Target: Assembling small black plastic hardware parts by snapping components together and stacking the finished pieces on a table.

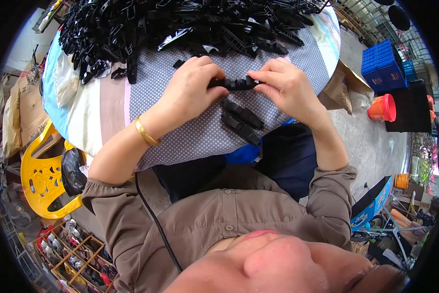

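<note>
**Left hand (192, 84) and right hand (285, 84) are pinching one black part (238, 84) by its ends**

Just above the centre of the frame, the black part is stretching sideways between the two hands. The left hand is nipping its left end between thumb and forefinger, the other fingers curling in; the right hand is holding the right end in a similar pinch. This two-ended grip is probably keeping the part steady while leaving its middle open to view. Whether it is touching the surface (180, 134) or hovering over it, the view is not telling.

Just below, two loose parts, an upper one (244, 114) and a lower one (240, 130), are lying side by side at a slant, seemingly set near the person so they are staying apart from the rest. A large heap of black parts (180, 24) is covering the top of the frame, likely pushed to the far side to free working room. A clear plastic bag (66, 80) is resting on the surface at the upper left, while a blue crate (381, 66) and a red bucket (381, 108) are standing off at the upper right.
</note>
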Demonstrator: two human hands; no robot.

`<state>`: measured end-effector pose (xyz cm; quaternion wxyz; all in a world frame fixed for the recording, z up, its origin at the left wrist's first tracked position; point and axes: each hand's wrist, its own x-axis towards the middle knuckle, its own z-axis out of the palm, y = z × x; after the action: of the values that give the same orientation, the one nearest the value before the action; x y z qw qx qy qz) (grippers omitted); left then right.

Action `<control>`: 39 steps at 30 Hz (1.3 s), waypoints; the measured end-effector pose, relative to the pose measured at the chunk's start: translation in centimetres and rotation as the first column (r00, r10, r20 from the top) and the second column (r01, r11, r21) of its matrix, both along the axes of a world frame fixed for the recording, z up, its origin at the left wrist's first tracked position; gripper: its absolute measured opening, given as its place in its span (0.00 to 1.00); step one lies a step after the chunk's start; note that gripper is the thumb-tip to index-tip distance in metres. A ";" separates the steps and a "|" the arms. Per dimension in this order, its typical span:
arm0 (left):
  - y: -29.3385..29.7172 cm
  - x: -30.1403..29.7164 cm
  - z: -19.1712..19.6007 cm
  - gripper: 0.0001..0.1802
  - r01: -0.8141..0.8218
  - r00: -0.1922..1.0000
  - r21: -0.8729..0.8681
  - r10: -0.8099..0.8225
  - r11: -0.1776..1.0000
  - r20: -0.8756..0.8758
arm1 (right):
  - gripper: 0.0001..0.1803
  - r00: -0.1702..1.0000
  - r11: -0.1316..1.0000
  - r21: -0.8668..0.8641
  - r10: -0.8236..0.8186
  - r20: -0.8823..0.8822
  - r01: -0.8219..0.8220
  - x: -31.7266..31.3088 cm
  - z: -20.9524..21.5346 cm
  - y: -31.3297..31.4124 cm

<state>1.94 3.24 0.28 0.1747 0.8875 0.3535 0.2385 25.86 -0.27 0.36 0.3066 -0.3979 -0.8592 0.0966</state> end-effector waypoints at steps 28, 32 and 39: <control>1.7 -10.6 -0.1 0.27 -0.436 0.837 0.267 0.496 0.859 -0.230 | 0.23 0.992 0.976 0.179 0.111 0.065 -0.121 -5.9 -0.2 3.6; 1.3 -7.2 -0.4 0.21 -0.354 0.912 0.186 0.382 0.917 -0.147 | 0.23 0.958 0.981 0.159 0.064 0.281 -0.112 -8.8 -1.2 5.1; 1.9 -2.9 -0.8 0.20 -0.074 0.994 0.193 0.089 0.978 -0.070 | 0.11 0.974 0.989 0.119 0.060 0.220 -0.088 -4.5 -0.7 4.1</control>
<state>-0.99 5.12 -0.50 0.0653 0.8935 0.3719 0.2431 21.37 3.83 -0.31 0.2328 -0.3532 -0.9061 0.0090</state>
